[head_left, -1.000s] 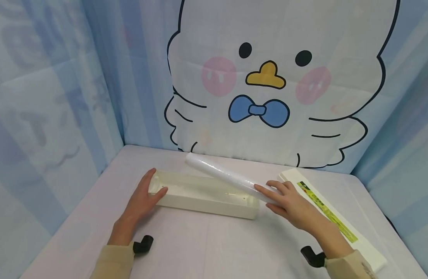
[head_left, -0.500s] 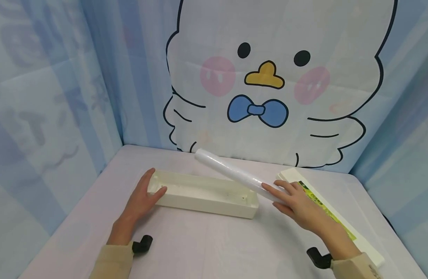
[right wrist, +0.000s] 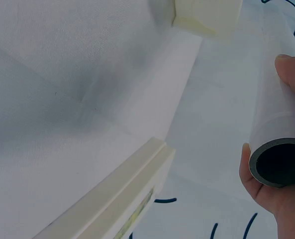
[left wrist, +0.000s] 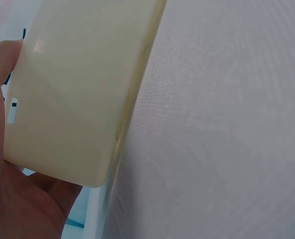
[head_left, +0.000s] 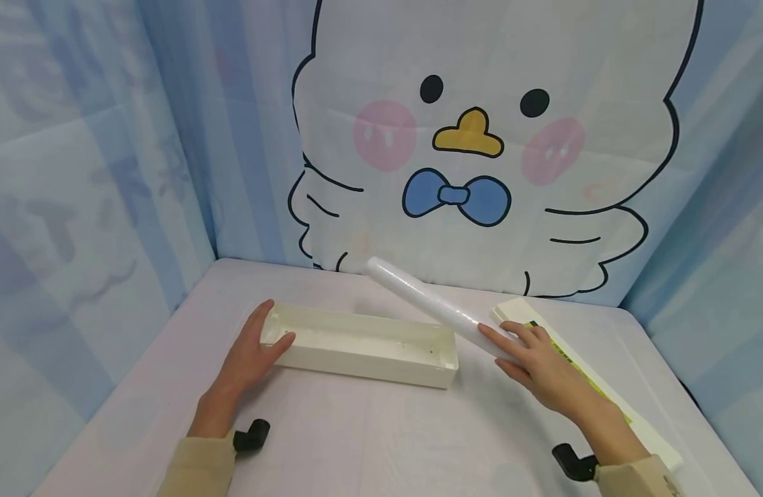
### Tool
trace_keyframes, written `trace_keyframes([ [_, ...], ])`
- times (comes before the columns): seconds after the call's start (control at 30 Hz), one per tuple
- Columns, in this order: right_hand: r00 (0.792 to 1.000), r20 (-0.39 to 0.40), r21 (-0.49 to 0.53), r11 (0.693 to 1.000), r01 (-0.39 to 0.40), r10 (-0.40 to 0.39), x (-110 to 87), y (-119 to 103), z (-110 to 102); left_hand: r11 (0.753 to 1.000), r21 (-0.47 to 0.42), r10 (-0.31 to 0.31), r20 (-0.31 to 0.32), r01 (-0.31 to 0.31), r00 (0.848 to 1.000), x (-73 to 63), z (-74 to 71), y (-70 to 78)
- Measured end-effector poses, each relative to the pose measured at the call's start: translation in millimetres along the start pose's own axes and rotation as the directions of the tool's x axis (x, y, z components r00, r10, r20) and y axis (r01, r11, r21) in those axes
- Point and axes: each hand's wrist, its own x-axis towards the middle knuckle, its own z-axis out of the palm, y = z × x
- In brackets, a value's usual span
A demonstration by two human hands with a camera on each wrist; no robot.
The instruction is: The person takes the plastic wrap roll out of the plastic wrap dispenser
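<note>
My left hand grips the left end of a long, open-topped, off-white plastic box, thumb at the front wall and fingers round the far side. In the left wrist view the smooth cream side of the box fills the space beside the hand. To the right, my right hand holds the near end of a glossy white roll of plastic wrap, tilted with its far end raised above the table. The right wrist view shows the roll's dark hollow core between thumb and fingers.
A long off-white lid-like piece with a yellow-green label lies at the right, partly behind my right forearm. A pale cloth covers the table. A curtain with a cartoon bird stands behind the table's back edge.
My right hand has moved rightward with the roll, so the roll's far end has shifted right and less of it overlaps the box. The left hand keeps its hold on the box.
</note>
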Motion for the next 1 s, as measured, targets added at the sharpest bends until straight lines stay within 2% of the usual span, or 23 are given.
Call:
trace_keyframes([
  [0.3, 0.997, -0.016, -0.022, 0.997, -0.071, 0.07, -10.5, 5.4, 2.0, 1.0, -0.007, 0.008, -0.012, -0.008, 1.0, 0.6, 0.8, -1.0],
  [0.5, 0.985, 0.026, -0.018, 0.985, -0.171, 0.172, -20.2, 8.9, 2.5, 1.0, -0.017, 0.009, -0.01, -0.009, 1.0, 1.0, 0.6, -1.0],
  [0.73, 0.981, 0.01, -0.026, 0.981, -0.193, 0.193, -31.6, 14.0, 2.6, 1.0, -0.016, 0.014, -0.009, -0.014, 1.0, 0.0, -0.8, 0.2],
  [1.0, 0.957, 0.07, -0.044, 0.959, -0.281, 0.283, -44.4, 15.6, 0.7, 1.0, -0.013, 0.015, -0.007, -0.015, 1.0, 1.8, 1.1, -2.4],
])
